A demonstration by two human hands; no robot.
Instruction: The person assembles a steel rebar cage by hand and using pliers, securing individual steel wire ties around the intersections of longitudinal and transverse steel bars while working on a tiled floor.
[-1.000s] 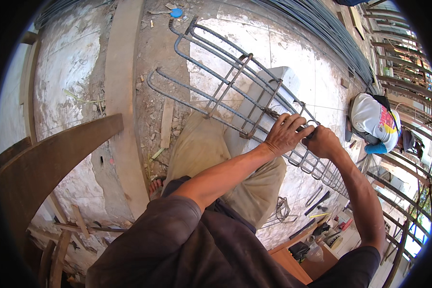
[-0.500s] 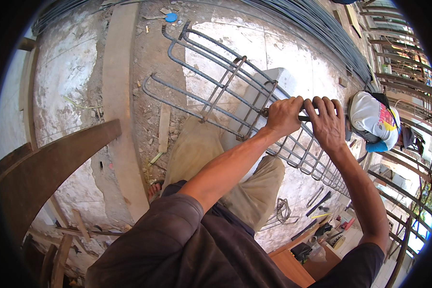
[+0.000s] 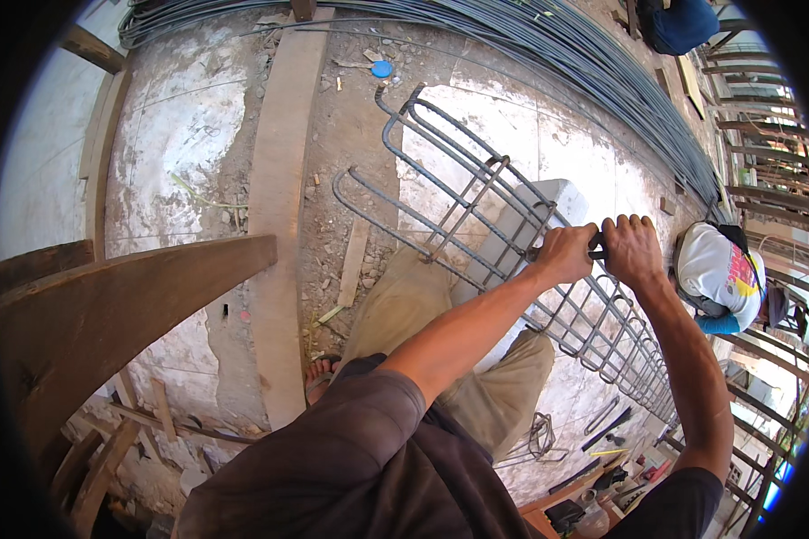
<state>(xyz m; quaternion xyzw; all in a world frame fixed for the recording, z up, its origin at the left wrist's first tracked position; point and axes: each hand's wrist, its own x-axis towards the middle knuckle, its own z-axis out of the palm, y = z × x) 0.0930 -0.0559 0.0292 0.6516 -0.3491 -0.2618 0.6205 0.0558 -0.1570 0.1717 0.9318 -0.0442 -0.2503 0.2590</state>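
Note:
A long rebar cage (image 3: 463, 211) of ribbed bars tied with stirrups runs from the upper middle toward the lower right, over a pale block (image 3: 555, 199). My left hand (image 3: 566, 253) is closed around a black-handled hand tool (image 3: 597, 244) above the cage. Just to its right, my right hand (image 3: 634, 253) also grips the tool, fingers curled over it. The handle shows between my two fists. Its working end is mostly hidden by my left hand, close to a stirrup.
Long steel rods (image 3: 548, 54) lie bundled along the far side. A wooden plank (image 3: 283, 180) and a curved board (image 3: 135, 296) are at left. A co-worker in a white shirt (image 3: 715, 265) bends at right. Tools (image 3: 602, 490) and bent wire (image 3: 539, 436) lie lower right.
The view has shifted, so the cage and floor appear lower and farther right. Both hands keep hold of the tool, and its handle between them has changed its angle.

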